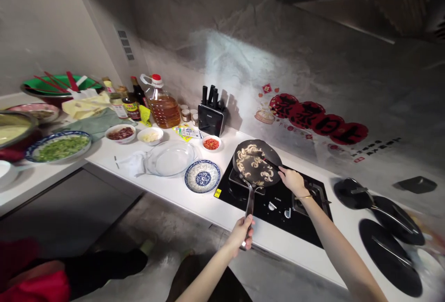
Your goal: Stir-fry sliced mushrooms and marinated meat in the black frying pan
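Note:
My left hand (243,233) is wrapped round the long metal handle (250,202) of a dark frying pan (255,165) on the left burner. Pale curved slices (248,153), which look like mushroom, lie scattered in the pan. Above the pan's right rim, my right hand (291,179) grips a dark spatula (270,162); its head is down among the slices. Just left of the stove, a blue-and-white plate (202,176) sits on the counter, with a small bowl of chopped red chili (211,143) behind it.
A glass dish (170,158), a plate of chopped greens (59,147), an oil jug (163,107) and a knife block (211,118) stand to the left. Dark pans and lids (391,255) lie right of the stove (239,195). Another person's red clothing (38,283) shows at lower left.

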### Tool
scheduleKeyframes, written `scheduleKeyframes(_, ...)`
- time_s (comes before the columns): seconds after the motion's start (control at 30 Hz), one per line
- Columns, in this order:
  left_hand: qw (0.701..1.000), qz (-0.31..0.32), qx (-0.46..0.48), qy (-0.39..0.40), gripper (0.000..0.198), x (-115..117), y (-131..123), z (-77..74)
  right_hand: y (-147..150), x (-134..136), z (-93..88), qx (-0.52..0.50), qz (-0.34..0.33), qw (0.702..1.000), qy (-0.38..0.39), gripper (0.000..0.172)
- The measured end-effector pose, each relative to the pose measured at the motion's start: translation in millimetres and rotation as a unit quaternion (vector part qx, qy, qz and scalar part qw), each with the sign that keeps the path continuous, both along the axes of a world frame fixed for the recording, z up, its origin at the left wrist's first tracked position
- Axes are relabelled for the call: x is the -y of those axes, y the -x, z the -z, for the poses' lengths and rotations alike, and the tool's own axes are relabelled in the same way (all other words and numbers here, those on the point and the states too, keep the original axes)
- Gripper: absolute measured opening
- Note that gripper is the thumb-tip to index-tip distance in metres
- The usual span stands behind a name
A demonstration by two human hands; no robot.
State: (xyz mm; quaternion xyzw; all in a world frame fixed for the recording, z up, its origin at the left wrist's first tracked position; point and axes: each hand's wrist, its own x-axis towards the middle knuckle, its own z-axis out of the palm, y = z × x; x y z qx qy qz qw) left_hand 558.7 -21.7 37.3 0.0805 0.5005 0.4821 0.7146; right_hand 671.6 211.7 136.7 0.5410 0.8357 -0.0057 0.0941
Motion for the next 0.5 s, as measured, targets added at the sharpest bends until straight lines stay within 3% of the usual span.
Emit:
scheduleKeyframes(0.1, 1.0, 0.001, -0.002, -0.005, 0.057, -0.1, 0.2, 1.0, -18.0, -13.2, -0.9, -0.035, 0.02, 0.998, 0.056, 0.041)
scheduleKeyframes(0.27, 1.0, -0.006, 0.011, -0.008, 0.053, 0.2, 0.3, 1.6, -90.8, -23.6, -49.7, -0.068, -0.041, 0.989, 0.128, 0.037)
scheduleKeyframes(0.33, 1.0, -0.005, 0.015, -0.004, 0.053, 0.4, 0.2, 0.9, -105.4, -21.3, -61.2, -0.039, -0.036, 0.99, 0.131, 0.036)
scheduleKeyframes(0.4, 1.0, -0.005, 0.013, -0.002, 0.053, 0.6, 0.2, 0.3, -103.3, -16.2, -56.9, -0.012, -0.023, 0.993, 0.116, 0.035)
scheduleKeyframes(0.5, 1.0, -0.003, 0.003, 0.002, 0.055, 0.4, 0.7, -0.7, -73.8, -8.6, -28.5, -0.043, 0.003, 0.996, 0.08, 0.04)
